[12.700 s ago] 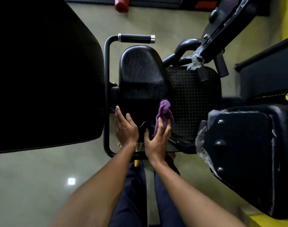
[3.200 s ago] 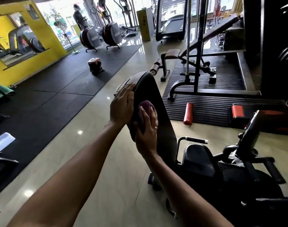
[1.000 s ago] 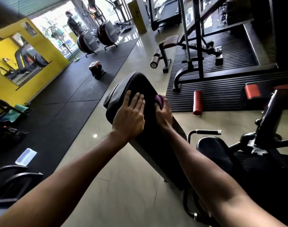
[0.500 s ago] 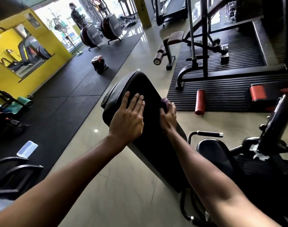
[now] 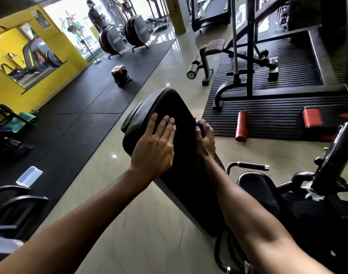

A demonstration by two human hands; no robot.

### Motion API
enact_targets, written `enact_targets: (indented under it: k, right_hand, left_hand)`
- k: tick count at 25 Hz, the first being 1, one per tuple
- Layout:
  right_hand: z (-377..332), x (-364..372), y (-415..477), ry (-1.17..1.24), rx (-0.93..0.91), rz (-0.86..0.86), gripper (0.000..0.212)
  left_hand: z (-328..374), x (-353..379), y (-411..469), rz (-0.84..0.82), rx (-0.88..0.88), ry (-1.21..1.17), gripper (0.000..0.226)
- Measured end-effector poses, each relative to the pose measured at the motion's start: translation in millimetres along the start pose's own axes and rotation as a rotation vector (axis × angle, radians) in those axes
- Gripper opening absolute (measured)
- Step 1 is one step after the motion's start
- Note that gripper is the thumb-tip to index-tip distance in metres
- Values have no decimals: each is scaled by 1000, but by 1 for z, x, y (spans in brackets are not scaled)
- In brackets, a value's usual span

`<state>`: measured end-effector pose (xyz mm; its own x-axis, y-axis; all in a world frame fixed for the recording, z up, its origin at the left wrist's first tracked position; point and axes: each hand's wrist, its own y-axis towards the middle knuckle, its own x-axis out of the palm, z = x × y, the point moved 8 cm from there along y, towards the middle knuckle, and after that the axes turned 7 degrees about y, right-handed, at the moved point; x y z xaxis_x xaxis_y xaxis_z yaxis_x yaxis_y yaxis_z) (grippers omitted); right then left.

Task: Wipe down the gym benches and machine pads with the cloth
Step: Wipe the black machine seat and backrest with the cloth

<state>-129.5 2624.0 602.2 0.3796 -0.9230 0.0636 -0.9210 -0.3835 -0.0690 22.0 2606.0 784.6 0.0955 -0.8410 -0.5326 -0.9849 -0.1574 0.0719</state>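
Purple cloth (image 5: pixel 201 122) gripped in right hand (image 5: pixel 205 141), moved off pad (image 5: pixel 186 167) face onto edge; left hand (image 5: pixel 155 149) flat, bracing; face likely done.

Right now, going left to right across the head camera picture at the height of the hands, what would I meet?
Green mat → left hand → purple cloth → red roller → red pad.
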Motion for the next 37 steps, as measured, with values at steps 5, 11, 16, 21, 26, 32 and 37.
enact_targets:
  k: [5,11,16,21,26,32,37]
  right_hand:
    - [-43,10,35,-60,-125,-172,49]
    - [44,-11,59,-156,242,-229,45]
    - [9,-1,28,124,15,-116,50]
    - [71,-2,-60,92,-72,-49,70]
    - [53,-8,-21,119,199,17,82]
    - [6,15,-117,118,-242,-9,60]
    - [62,-5,-107,78,-30,111,46]
  left_hand:
    - [0,-1,0,12,-5,-1,64]
    - [0,-1,1,21,-13,8,63]
    - [-1,-3,1,32,-12,18,62]
    - [0,-1,0,18,-16,8,62]
    - [-1,-6,-1,29,-13,7,65]
    - [0,-6,-3,37,-2,20,61]
    - [-1,-10,-5,32,21,19,63]
